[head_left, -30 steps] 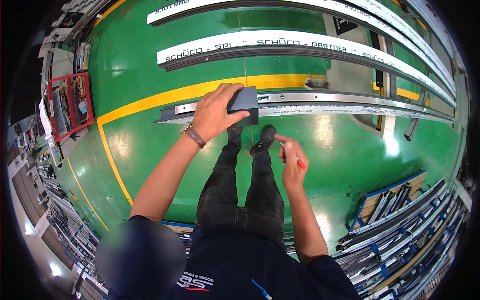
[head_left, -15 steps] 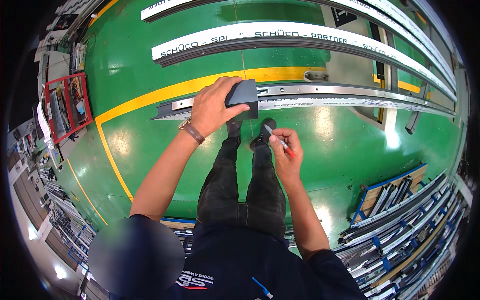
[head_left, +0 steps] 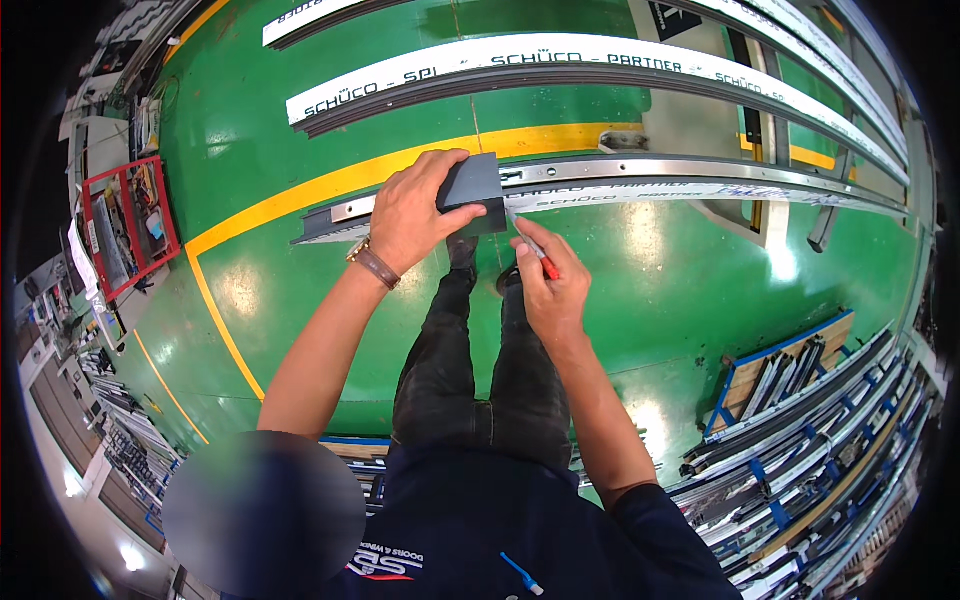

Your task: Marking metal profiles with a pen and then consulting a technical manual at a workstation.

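Note:
A dark grey angled block (head_left: 474, 184) sits over a long aluminium profile (head_left: 640, 170) that has a metal strip on top and white protective film on its near side. My left hand (head_left: 412, 205) is closed around the block, thumb on its near face and fingers over the top. In my right hand (head_left: 555, 285) is a marker pen (head_left: 540, 258) with a red end, held in a writing grip. Its tip is at the block's lower right edge, against the film-covered side; whether it touches I cannot tell.
Another film-wrapped profile (head_left: 480, 70) lies parallel beyond, with more farther off. A red-framed cart (head_left: 125, 225) stands at the left. At the lower right is a rack of long profiles (head_left: 820, 450), beside a blue-edged board (head_left: 785, 370). Yellow lines (head_left: 330, 190) mark the green floor.
My right hand has moved up and left, bringing the pen tip from open space to the block's edge. The left hand still holds the block against the profile.

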`<control>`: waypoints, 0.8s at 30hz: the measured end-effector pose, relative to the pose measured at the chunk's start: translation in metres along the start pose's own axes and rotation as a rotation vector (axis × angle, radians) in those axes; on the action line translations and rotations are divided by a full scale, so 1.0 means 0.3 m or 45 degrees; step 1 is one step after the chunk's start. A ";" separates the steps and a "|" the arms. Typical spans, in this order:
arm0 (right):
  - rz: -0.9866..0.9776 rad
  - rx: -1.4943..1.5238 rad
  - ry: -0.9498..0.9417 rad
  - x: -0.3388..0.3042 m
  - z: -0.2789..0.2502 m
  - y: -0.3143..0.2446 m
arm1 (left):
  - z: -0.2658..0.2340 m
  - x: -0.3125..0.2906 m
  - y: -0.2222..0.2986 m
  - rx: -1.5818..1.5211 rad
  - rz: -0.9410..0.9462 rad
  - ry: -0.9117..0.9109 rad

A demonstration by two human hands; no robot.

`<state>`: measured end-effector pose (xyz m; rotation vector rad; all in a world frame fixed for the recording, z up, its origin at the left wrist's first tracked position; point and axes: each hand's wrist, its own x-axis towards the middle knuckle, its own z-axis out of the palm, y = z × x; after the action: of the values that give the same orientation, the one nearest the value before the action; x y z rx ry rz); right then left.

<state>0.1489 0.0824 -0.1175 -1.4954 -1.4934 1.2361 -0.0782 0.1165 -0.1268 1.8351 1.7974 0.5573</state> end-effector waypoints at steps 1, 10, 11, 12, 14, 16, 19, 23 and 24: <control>0.004 -0.058 -0.027 0.002 -0.001 -0.005 | 0.001 0.000 0.000 0.000 0.000 -0.002; -0.040 -0.121 -0.005 0.011 0.013 -0.010 | 0.005 0.000 -0.002 0.011 -0.012 -0.008; -0.041 -0.120 -0.004 0.012 0.013 -0.018 | 0.005 -0.001 -0.002 0.012 -0.009 -0.005; -0.029 -0.036 -0.010 0.010 0.011 -0.026 | 0.006 -0.001 -0.002 0.013 -0.006 -0.002; -0.017 0.049 -0.016 0.012 0.000 -0.058 | 0.004 -0.001 0.003 0.013 -0.012 -0.008; -0.245 0.217 0.072 0.009 -0.021 -0.091 | 0.002 0.000 0.005 0.014 -0.015 -0.016; -0.179 0.265 0.020 -0.011 -0.074 -0.114 | -0.002 0.002 0.007 -0.002 -0.005 -0.012; -0.100 0.243 0.050 -0.036 -0.130 -0.062 | -0.005 0.004 0.014 -0.007 -0.016 -0.017; -0.046 0.242 0.046 -0.045 -0.142 -0.052 | -0.007 0.005 0.014 -0.017 -0.021 -0.019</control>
<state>0.1851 0.0775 -0.0872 -1.3531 -1.3339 1.2846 -0.0760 0.1181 -0.1227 1.8089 1.7935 0.5471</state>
